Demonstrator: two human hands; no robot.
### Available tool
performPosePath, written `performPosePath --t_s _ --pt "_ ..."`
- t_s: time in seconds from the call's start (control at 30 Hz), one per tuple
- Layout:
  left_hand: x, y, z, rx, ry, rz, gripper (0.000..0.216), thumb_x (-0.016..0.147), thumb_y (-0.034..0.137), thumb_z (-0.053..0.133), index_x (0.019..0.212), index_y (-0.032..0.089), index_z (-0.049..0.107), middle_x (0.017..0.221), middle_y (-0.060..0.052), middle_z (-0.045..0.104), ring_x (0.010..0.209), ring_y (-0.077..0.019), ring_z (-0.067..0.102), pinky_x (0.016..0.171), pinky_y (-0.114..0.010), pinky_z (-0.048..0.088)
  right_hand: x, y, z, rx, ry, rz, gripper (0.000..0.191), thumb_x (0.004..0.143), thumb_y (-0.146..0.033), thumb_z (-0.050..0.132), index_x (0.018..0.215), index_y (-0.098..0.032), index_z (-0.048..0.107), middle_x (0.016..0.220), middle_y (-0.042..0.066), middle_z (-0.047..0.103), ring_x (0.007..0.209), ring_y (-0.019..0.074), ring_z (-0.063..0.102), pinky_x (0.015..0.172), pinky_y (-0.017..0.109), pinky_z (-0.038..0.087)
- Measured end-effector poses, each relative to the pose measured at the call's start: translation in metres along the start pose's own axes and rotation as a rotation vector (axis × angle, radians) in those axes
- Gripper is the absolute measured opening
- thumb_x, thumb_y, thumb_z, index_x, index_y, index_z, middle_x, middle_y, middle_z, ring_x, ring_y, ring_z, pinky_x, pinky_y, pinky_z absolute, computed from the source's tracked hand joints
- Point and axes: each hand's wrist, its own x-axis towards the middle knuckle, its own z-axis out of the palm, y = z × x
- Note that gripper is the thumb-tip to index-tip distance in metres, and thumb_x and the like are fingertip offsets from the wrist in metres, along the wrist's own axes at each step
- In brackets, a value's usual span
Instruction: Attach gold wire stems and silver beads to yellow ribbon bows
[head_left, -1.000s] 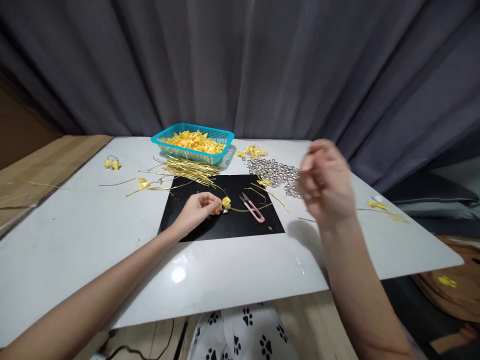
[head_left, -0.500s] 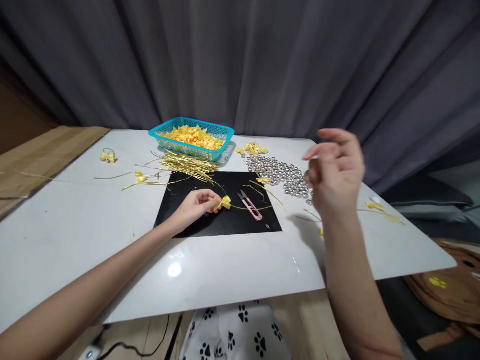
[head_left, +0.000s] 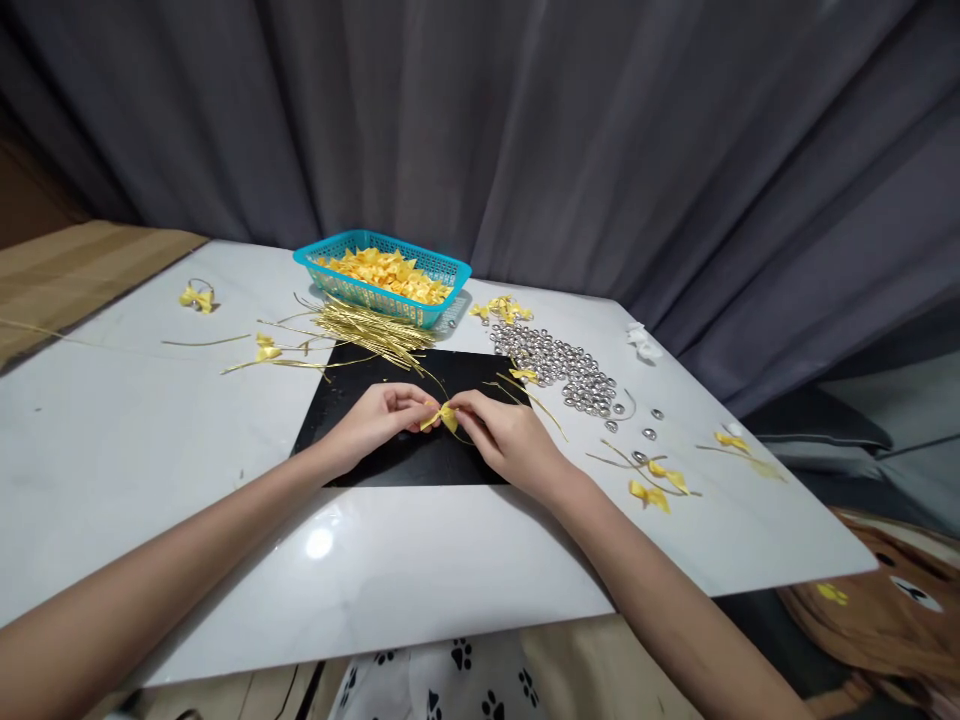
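Gray curtain (head_left: pixel 480 130) backs the white table (head_left: pixel 420 580). Your left hand (head_left: pixel 379 420) pinches the left side of a yellow bow (head_left: pixel 448 417), positioned over the black mat (head_left: pixel 405 470). Your right hand (head_left: pixel 517 435), fingertips narrowed, grips the bow's right side. Gold strands (head_left: pixel 375 332) lie before the teal basket (head_left: pixel 379 296).

The right hand (head_left: pixel 510 430), raised over the right side of the counter (head_left: pixel 442 560) half a second ago, has come down over the black mat (head_left: pixel 390 470), its fingers (head_left: pixel 468 402) now at the yellow bow (head_left: pixel 448 417) beside the left hand (head_left: pixel 384 420); it hides the pink snips and uncovers two bows (head_left: pixel 655 498) toward the counter's near right corner
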Motion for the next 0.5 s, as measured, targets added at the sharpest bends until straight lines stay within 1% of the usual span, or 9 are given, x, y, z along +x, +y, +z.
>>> performPosePath --t_s 0.1,0.2,0.33,0.5 --pt "-0.0002 0.0015 0.0003 -0.036 0.044 -0.028 0.011 0.063 0.024 0.072 0.069 0.015 0.068 0.063 -0.002 0.067 0.058 -0.0108 0.058 0.057 -0.021 0.045 -0.0008 0.0005 0.002 0.005 0.066 -0.053 0.018 0.095 -0.022 0.038 0.095 -0.017 0.055 0.089 0.007 0.065 0.077 0.0153 0.061 0.067 0.025 0.044" --pt "0.0001 0.0018 0.0006 -0.041 0.048 -0.025 0.011 0.064 0.024 0.072 0.068 0.015 0.067 0.062 -0.002 0.067 0.058 -0.0115 0.059 0.058 -0.022 0.045 -0.001 0.0026 0.004 -0.014 0.099 -0.062 0.02 0.094 -0.02 0.037 0.092 -0.015 0.056 0.087 0.009 0.063 0.076 0.0163 0.059 0.068 0.026 0.045" --pt "0.001 0.0004 0.0003 -0.027 0.018 -0.027 0.012 0.066 0.025 0.071 0.069 0.014 0.066 0.063 -0.003 0.067 0.059 -0.0118 0.06 0.059 -0.022 0.046 -0.0014 0.0044 0.006 -0.027 0.088 -0.044 0.019 0.092 -0.016 0.037 0.092 -0.014 0.056 0.086 0.01 0.063 0.076 0.0169 0.059 0.068 0.026 0.045" --pt "0.0016 -0.0018 -0.0017 -0.009 0.002 -0.035 0.014 0.067 0.025 0.072 0.072 0.013 0.066 0.064 -0.002 0.067 0.06 -0.0106 0.06 0.061 -0.021 0.046 -0.0017 0.004 0.0072 -0.043 0.053 -0.053 0.018 0.092 -0.015 0.036 0.091 -0.015 0.054 0.088 0.01 0.063 0.08 0.0174 0.06 0.069 0.026 0.045"
